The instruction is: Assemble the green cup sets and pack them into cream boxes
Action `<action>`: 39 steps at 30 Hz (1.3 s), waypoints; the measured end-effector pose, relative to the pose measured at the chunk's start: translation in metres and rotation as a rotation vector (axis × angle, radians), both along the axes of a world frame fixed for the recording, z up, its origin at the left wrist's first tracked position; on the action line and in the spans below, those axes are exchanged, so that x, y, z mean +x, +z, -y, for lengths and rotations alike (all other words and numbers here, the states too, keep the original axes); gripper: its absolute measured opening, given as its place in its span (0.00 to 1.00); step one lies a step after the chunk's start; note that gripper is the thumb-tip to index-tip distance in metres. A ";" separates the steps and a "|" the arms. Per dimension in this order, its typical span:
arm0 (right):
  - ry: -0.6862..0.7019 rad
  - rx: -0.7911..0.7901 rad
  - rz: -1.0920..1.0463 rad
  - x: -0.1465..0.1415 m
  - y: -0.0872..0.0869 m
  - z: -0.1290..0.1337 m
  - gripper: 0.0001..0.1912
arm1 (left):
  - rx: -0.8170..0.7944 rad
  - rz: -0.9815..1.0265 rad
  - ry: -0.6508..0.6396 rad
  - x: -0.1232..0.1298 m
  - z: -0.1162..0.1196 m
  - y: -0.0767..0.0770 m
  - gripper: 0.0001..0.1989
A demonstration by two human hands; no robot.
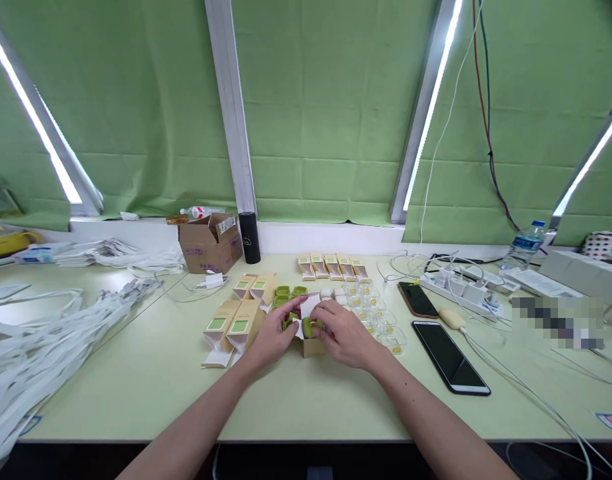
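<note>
A small kraft box stands upright with its white inner flap raised. My left hand is at the box's left side, thumb and fingers curled against its white flaps. In my right hand, fingers closed, is a small green case at the box's mouth; whether it is fully inside I cannot tell. Behind my left hand lie several green cases. Opened kraft boxes with green windows rest to the left. Clear plastic cups with yellow spots and white round pieces are right of my hands.
A row of kraft boxes stands at the back. Further left are a cardboard carton, a black tumbler and white straps. Two phones, a power strip and cables occupy the right side.
</note>
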State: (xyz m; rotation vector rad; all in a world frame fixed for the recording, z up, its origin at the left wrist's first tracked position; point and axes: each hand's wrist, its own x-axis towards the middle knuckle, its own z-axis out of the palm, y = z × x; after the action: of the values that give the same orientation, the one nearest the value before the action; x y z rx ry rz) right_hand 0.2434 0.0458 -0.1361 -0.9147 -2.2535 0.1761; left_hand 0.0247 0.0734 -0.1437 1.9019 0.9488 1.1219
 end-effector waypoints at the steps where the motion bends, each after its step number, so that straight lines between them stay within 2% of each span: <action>1: -0.004 0.009 -0.011 -0.001 -0.001 -0.001 0.08 | 0.001 -0.002 0.003 0.000 0.000 0.000 0.31; 10: -0.125 0.035 -0.065 -0.006 -0.012 -0.007 0.07 | -0.005 0.027 0.001 0.000 0.002 0.002 0.31; 19: -0.196 -0.109 -0.151 -0.009 -0.019 -0.018 0.09 | -0.004 -0.007 0.013 0.001 0.000 0.002 0.32; 24: -0.175 -0.125 -0.175 -0.009 -0.016 -0.015 0.07 | -0.027 0.023 -0.013 0.001 0.001 0.003 0.32; 31: -0.177 -0.237 -0.522 0.002 -0.006 -0.017 0.07 | -0.085 0.081 -0.047 0.001 0.002 0.006 0.30; 35: -0.209 -0.328 -0.600 0.003 -0.011 -0.022 0.10 | -0.127 0.149 -0.097 0.000 0.003 0.007 0.26; 39: -0.154 -0.388 -0.625 -0.001 -0.018 -0.024 0.15 | -0.114 0.166 -0.102 0.002 0.001 0.001 0.24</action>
State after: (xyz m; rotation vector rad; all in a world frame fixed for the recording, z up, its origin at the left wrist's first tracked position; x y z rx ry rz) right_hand 0.2420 0.0702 -0.1537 -1.0466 -1.5862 0.7402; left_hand 0.0269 0.0728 -0.1425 1.7169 0.7978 1.1217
